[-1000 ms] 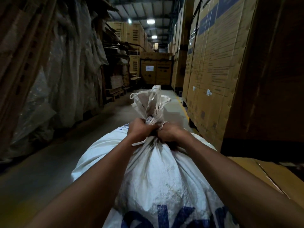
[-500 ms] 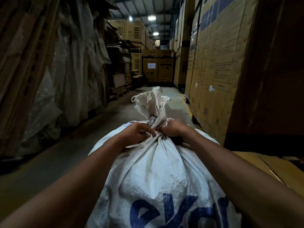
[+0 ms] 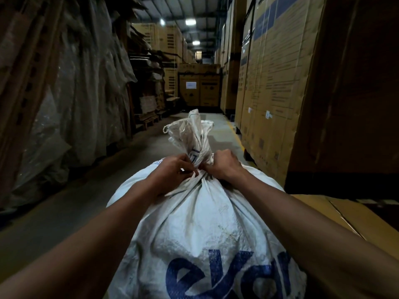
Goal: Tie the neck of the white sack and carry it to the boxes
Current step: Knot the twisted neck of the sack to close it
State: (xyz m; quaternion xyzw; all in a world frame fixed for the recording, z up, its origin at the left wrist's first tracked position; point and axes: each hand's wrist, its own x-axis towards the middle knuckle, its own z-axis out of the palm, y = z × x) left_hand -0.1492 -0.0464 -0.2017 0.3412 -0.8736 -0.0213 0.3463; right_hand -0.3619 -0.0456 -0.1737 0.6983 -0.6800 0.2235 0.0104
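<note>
White sack [image 3: 205, 229] fills lower centre of frame, neck bunched upright. Left hand [image 3: 172, 172] pinches tie strip at neck; right hand [image 3: 224, 166] grips neck. Stacked boxes [image 3: 274, 83] at right.

The setting is a dim warehouse aisle with a grey concrete floor [image 3: 71, 203]. A yellow line [image 3: 236, 134] is painted on the floor along the right side. The right side is lined with tall stacked cardboard cartons [image 3: 274, 87] bearing printed text and small labels. The left side holds leaning flattened cardboard [image 3: 23, 67] and hanging translucent plastic sheeting [image 3: 86, 87]. A wooden pallet [image 3: 151, 120] sits beside the left stacks. At the far end stands a carton with a white label [image 3: 191, 85]. Ceiling lamps [image 3: 190, 22] are lit under a metal roof.
</note>
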